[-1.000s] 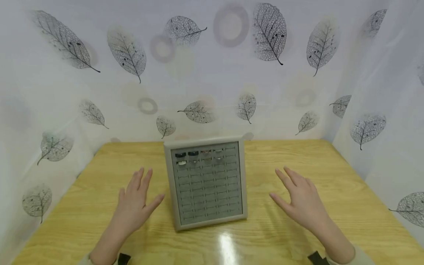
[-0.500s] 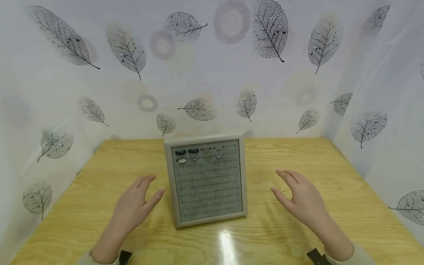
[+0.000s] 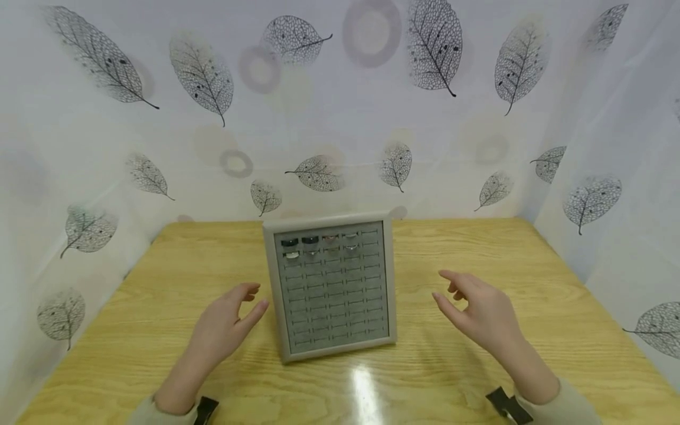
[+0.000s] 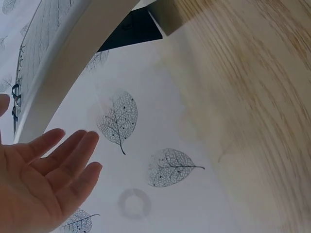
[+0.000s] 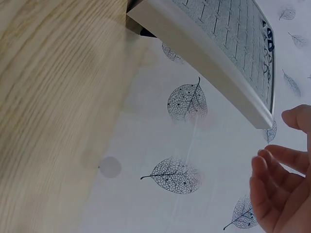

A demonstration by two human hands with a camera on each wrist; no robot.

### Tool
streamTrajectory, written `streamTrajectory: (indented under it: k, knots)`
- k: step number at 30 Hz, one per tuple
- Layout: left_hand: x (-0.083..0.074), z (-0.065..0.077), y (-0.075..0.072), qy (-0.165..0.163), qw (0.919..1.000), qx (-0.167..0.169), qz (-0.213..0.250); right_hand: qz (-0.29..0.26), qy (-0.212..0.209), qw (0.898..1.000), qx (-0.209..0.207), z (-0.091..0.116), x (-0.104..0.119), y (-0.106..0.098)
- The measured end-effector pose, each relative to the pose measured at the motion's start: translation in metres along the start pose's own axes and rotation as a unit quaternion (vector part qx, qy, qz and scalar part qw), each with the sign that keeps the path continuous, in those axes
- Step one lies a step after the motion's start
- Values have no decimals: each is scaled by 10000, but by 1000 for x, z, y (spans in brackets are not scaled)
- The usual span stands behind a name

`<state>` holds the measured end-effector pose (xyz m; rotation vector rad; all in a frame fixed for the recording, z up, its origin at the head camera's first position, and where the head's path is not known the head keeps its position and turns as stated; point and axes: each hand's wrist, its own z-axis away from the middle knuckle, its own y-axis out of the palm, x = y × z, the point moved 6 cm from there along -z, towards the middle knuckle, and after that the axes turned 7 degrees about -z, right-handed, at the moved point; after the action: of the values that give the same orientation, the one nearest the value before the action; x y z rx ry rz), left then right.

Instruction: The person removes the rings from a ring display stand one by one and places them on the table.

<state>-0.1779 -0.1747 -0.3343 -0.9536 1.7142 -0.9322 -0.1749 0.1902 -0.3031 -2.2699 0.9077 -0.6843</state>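
Observation:
A ring display board [image 3: 336, 301] with a pale frame and a grey slotted pad stands tilted back on the table. Several rings sit in its top two rows, among them a dark ring [image 3: 290, 242] and a pale ring [image 3: 292, 255]. Just left of the frame is my left hand [image 3: 220, 324], its fingers loosely bent and holding nothing. My right hand [image 3: 480, 313] hovers farther off on the right side, also bare, with thumb and forefinger apart. Neither hand touches the board. In the right wrist view the slotted face [image 5: 233, 29] shows at an angle.
The board stands on a wooden table [image 3: 446, 378] with a bright glare spot near the front. A white cloth [image 3: 340, 118] printed with leaves hangs behind and along both sides. A dark support [image 4: 133, 31] shows behind the board in the left wrist view.
Both hands' fingers have bent inward from a straighter spread. The left hand has moved slightly right, closer to the board. The head view has shifted a little; the board and rings stay put.

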Motion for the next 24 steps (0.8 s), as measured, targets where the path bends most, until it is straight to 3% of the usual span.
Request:
streamTrajectory:
  k: [6, 11, 15, 19, 24]
  knots:
    - [2, -6, 5, 88, 9944, 13, 1048, -443, -667, 9959, -418, -14, 7, 2]
    - [3, -13, 12, 110, 9776, 207, 2089, -737, -1045, 9898, -626, -27, 13, 7]
    - [6, -19, 21, -89, 9562, 566, 2870, -1037, -1395, 9818, -766, -38, 17, 12]
    - [8, -24, 30, -270, 9298, 935, 3549, -1339, -1619, 9743, -815, -50, 24, 16]
    - [9, -27, 37, -244, 9002, 1274, 4158, -1669, -1753, 9674, -738, -64, 31, 23]
